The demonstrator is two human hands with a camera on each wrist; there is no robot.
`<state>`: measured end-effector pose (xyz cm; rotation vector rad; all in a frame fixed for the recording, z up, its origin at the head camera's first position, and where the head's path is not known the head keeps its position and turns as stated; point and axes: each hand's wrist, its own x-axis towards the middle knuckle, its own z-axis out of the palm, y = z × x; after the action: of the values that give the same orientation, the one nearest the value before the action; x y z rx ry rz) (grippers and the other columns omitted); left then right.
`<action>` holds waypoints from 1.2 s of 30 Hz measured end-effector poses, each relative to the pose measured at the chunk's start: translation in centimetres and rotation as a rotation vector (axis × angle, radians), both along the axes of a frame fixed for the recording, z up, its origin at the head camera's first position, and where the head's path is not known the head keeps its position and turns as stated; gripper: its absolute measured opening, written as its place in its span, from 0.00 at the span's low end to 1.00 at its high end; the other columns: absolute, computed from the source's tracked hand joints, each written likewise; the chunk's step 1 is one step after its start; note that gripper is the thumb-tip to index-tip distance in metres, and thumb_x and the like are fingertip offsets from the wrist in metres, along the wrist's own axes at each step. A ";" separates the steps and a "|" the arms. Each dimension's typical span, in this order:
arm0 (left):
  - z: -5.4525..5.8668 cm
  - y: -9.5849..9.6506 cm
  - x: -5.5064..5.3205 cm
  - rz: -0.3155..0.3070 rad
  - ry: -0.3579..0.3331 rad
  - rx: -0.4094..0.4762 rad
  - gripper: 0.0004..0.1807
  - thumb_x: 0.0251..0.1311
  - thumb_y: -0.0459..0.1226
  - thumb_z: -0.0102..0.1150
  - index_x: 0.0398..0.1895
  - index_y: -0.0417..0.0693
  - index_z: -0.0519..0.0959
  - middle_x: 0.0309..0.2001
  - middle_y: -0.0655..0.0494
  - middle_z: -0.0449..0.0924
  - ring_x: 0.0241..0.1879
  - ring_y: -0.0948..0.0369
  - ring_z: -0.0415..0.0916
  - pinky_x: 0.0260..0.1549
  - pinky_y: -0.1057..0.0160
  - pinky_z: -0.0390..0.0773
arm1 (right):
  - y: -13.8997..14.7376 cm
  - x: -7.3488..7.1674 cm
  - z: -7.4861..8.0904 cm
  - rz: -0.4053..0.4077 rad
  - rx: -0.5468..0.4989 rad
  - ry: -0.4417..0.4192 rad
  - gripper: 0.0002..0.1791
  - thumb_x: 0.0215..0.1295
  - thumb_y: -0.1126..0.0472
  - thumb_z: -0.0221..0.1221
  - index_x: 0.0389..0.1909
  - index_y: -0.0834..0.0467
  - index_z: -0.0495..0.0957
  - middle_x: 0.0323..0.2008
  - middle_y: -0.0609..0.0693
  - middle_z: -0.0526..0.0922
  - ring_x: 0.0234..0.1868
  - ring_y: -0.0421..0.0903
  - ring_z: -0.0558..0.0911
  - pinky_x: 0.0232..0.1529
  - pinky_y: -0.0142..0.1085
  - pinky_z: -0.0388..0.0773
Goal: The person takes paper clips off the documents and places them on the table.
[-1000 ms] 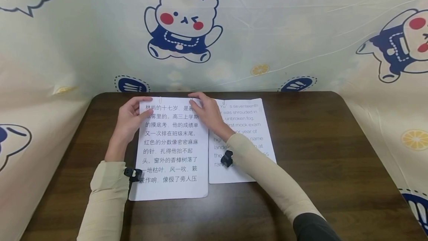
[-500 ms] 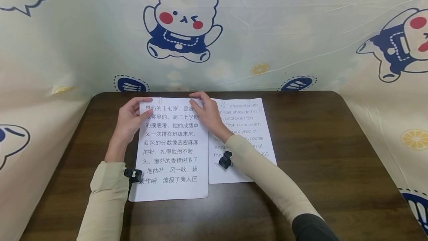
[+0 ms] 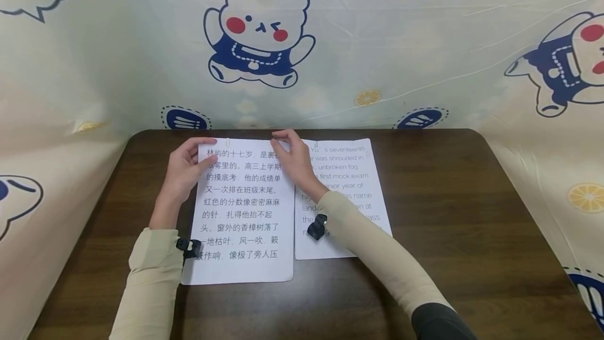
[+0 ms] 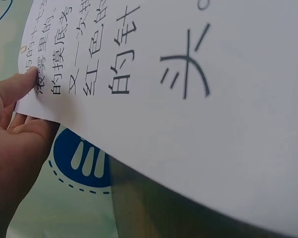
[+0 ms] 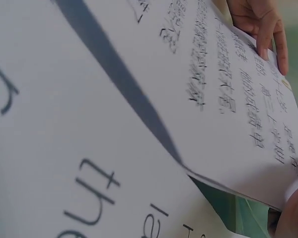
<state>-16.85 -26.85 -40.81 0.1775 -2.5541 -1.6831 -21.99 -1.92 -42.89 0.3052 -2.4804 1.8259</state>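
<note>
White paper (image 3: 240, 272) printed with large Chinese text lies to the left on the table, its upper end raised. My left hand (image 3: 181, 169) pinches its upper left edge, thumb on the print and fingers underneath, as the left wrist view shows. At the top edge, near the right corner, my right hand (image 3: 297, 164) pinches the same paper between thumb and fingers; whatever lies beneath the fingertips is hidden. A paper clip (image 3: 228, 142) sits on the top edge between the hands. English-printed paper (image 3: 325, 248) lies to the right, partly under my right forearm.
A second paper clip (image 3: 315, 144) sits at the top of the English paper. The dark wooden table (image 3: 453, 224) extends to both sides. A patterned cloth (image 3: 368, 56) with cartoon bears hangs behind and at the sides. Each wrist wears a small black camera (image 3: 317, 227).
My right hand has slid slightly to the right along the top edge, uncovering more of the first line of Chinese text. My left hand keeps its place on the paper.
</note>
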 end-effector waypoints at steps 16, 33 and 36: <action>-0.1 0.1 -0.2 0.013 -0.017 0.004 0.24 0.67 0.39 0.61 0.66 0.58 0.73 0.66 0.52 0.76 0.44 0.67 0.83 0.41 0.74 0.84 | 3.4 -1.2 1.1 -0.113 -0.142 -0.023 0.15 0.73 0.57 0.57 0.58 0.53 0.78 0.43 0.52 0.88 0.45 0.41 0.83 0.42 0.26 0.76; 0.1 -0.3 -0.1 0.021 -0.030 -0.010 0.27 0.68 0.37 0.60 0.69 0.58 0.69 0.68 0.50 0.74 0.45 0.68 0.81 0.42 0.76 0.83 | 11.3 -1.2 2.4 -0.132 -0.124 -0.001 0.17 0.71 0.53 0.61 0.58 0.46 0.82 0.43 0.53 0.89 0.49 0.42 0.84 0.57 0.34 0.76; -0.1 -0.3 -0.1 0.026 -0.028 -0.015 0.27 0.68 0.38 0.61 0.69 0.58 0.69 0.67 0.50 0.74 0.44 0.69 0.82 0.41 0.76 0.83 | 12.4 -1.0 2.3 -0.142 -0.111 0.002 0.17 0.70 0.53 0.62 0.58 0.46 0.82 0.44 0.54 0.89 0.48 0.41 0.85 0.57 0.32 0.77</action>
<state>-16.96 -27.20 -40.95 0.2331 -2.5719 -1.6637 -22.99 10.52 -40.58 0.1224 -2.3214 1.8948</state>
